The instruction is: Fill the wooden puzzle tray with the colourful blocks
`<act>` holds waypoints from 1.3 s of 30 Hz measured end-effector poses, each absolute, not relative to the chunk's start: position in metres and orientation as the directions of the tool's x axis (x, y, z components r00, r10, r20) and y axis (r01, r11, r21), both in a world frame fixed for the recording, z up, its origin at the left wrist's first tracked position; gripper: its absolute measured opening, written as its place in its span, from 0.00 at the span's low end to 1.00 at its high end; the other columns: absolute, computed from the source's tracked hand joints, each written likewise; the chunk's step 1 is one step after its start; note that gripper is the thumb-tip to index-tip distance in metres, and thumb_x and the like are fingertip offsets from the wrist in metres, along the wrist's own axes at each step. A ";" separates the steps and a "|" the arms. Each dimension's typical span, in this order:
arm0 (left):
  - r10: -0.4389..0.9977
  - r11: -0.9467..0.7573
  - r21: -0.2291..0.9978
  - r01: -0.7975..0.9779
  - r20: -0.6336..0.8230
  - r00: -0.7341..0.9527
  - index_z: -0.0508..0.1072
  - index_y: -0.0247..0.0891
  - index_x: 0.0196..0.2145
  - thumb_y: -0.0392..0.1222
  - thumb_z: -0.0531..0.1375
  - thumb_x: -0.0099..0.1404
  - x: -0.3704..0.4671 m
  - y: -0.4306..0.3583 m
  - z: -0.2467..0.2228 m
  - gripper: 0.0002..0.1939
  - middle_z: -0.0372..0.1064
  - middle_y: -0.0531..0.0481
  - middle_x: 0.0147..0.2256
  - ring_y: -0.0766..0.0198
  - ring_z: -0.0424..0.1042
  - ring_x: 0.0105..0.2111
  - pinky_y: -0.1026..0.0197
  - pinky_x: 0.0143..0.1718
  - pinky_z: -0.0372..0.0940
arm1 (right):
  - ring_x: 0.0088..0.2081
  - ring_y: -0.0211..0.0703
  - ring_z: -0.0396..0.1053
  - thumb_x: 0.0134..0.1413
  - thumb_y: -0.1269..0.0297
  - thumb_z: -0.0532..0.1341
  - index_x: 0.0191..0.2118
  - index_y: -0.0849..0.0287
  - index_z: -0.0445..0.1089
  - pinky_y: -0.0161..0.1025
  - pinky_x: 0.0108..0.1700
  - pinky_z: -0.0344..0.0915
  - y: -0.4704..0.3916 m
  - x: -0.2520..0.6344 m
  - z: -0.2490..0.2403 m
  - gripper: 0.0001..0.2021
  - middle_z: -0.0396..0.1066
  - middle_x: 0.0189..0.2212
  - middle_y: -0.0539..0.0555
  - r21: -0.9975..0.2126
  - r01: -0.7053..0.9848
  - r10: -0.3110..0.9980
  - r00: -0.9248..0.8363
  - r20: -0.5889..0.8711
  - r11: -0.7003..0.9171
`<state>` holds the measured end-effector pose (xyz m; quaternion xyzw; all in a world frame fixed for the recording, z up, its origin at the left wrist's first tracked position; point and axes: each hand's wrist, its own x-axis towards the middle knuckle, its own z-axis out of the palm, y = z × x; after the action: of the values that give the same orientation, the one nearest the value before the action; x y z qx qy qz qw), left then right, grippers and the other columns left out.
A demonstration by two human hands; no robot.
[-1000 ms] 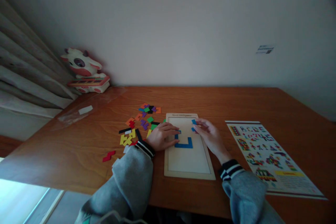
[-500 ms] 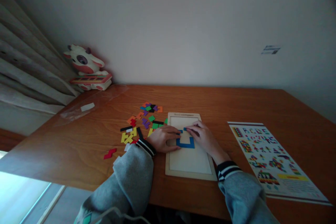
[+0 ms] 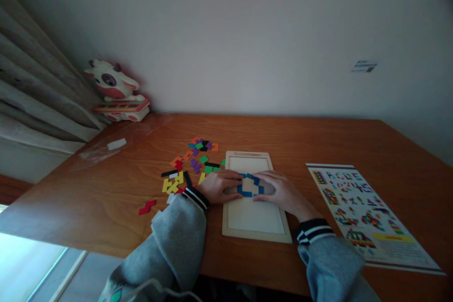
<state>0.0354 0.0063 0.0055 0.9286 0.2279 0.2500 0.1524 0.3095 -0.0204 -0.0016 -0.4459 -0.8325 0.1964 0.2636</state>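
Several flat blue puzzle pieces (image 3: 247,194) lie in a rough ring on a pale framed board (image 3: 255,226). My left hand (image 3: 220,186) rests at the ring's left side, its thumb and fingertips curved around the blue pieces there. From the right, my right hand (image 3: 285,192) spans another blue puzzle piece (image 3: 261,189), fingers at the far edge and thumb at the near edge. Gaps show between the upper right and lower right pieces. My fingers partly cover the outer edges of the ring.
Loose coloured pieces (image 3: 173,184) lie left of the board, with a red piece (image 3: 147,207) apart from them. A printed pattern sheet (image 3: 368,217) is on the right. A toy cow (image 3: 118,92) stands at the back left, near clear plastic with a white label (image 3: 116,144).
My right hand has gone from pinching a small blue piece at the top to spanning the ring's right side. The blue pieces have shifted from a squared outline into a rounder ring.
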 end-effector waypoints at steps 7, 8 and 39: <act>0.508 -0.843 0.403 0.357 0.377 0.774 0.77 0.37 0.49 0.51 0.63 0.66 0.035 0.006 0.006 0.19 0.75 0.41 0.52 0.54 0.74 0.53 0.52 0.56 0.69 | 0.54 0.56 0.70 0.36 0.46 0.75 0.55 0.52 0.72 0.54 0.58 0.64 -0.022 0.311 0.000 0.37 0.74 0.52 0.57 -0.534 0.662 0.845 -0.478 0.239 0.526; 0.510 -0.842 0.402 0.360 0.376 0.774 0.77 0.37 0.49 0.51 0.63 0.66 0.035 0.006 0.006 0.19 0.74 0.41 0.52 0.53 0.74 0.53 0.52 0.56 0.69 | 0.53 0.55 0.70 0.37 0.47 0.75 0.55 0.52 0.73 0.54 0.58 0.64 -0.022 0.311 0.000 0.36 0.75 0.51 0.57 -0.532 0.661 0.843 -0.479 0.245 0.529; 0.514 -0.836 0.411 0.365 0.351 0.782 0.76 0.37 0.51 0.51 0.62 0.67 0.036 0.005 0.008 0.20 0.73 0.41 0.54 0.53 0.71 0.56 0.50 0.60 0.66 | 0.46 0.47 0.71 0.61 0.57 0.62 0.46 0.53 0.76 0.46 0.50 0.68 -0.019 0.306 -0.001 0.11 0.72 0.43 0.56 -0.653 0.604 0.889 -0.318 0.328 0.457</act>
<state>0.0363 0.0049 0.0083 0.9300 0.2364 0.2300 0.1623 0.3058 -0.0187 -0.0013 -0.4764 -0.7839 0.2112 0.3375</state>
